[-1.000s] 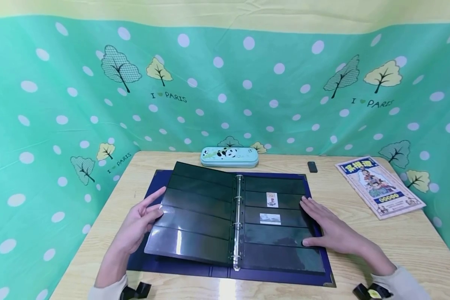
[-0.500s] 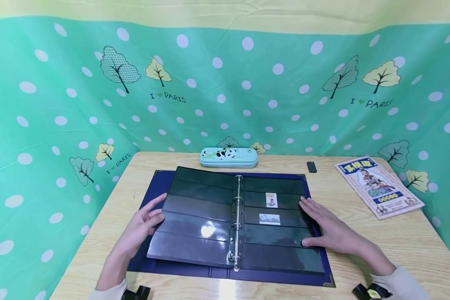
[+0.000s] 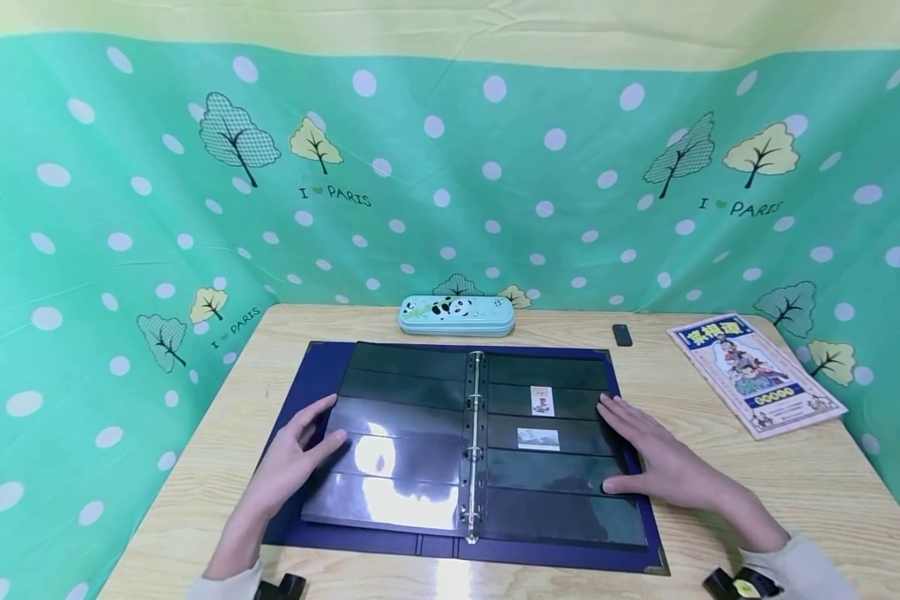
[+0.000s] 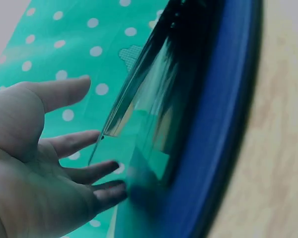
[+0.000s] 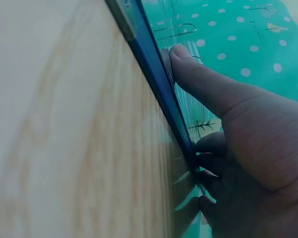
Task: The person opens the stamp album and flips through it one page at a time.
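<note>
A dark blue ring binder [image 3: 438,546] lies spread on the table, with black pocket pages on both sides of its metal rings [image 3: 475,450]. At the left page's [image 3: 397,421] outer edge is my left hand [image 3: 291,454]. The left wrist view shows its thumb held off the page and the extended fingers [image 4: 72,144] right at the edge. My right hand [image 3: 663,458] rests spread on the right page's [image 3: 562,521] outer edge, thumb [image 5: 198,74] on top. Two small stamp-like cards, one upright [image 3: 542,401] and one lying lengthwise [image 3: 538,439], show in the right page's pockets.
A light blue panda pencil case [image 3: 457,316] stands behind the binder. Further right are a small black object [image 3: 622,335] and a colourful printed booklet [image 3: 757,375]. A green dotted cloth [image 3: 450,183] hangs behind the wooden table [image 3: 727,433].
The left page has come down flatter toward the cover. My left hand has moved slightly right, its thumb now off the page. The right hand stays put.
</note>
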The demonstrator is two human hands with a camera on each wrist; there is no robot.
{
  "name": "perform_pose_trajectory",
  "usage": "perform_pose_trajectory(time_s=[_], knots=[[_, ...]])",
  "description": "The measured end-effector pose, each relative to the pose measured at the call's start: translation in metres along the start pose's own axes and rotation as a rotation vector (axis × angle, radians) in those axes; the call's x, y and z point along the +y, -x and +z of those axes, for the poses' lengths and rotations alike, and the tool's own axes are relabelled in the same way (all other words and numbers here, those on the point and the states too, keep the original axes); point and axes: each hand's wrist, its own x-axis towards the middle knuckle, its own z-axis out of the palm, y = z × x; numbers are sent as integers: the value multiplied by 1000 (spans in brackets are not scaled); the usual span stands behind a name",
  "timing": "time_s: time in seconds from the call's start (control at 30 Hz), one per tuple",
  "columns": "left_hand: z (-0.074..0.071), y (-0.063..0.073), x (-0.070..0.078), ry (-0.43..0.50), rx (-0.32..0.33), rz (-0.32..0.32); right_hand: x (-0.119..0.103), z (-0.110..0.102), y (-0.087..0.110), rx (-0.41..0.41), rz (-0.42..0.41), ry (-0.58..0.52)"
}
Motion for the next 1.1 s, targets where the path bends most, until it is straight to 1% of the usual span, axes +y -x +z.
perform_pose_trajectory(time_s=[0.07,0.17,0.33,0.43,0.53,0.63,0.8,0.9,1.0,1.1], knots=[[1,0,-1,-68,7,-4,0,0,0,0,0,2],[3,0,-3,-148,3,-34,-1,0,0,0,-1,4],[4,-1,-6,-184,-26,-71,-1,0,0,4,-3,3],[5,-2,-10,-203,-45,-71,-2,0,-1,7,-3,1],[6,-3,-15,-211,-66,-50,-3,0,-1,6,-1,0],[8,-3,-22,-202,-78,-9,-4,-1,-1,3,5,2],[13,-6,-38,-221,-68,66,-5,-5,-2,-12,7,14],[15,-8,-45,-241,-70,97,-7,-9,-4,-5,9,35],[16,-10,-47,-259,-77,108,-9,-12,-10,22,0,77],[16,-10,-44,-277,-82,103,-11,-13,-17,51,-5,95]])
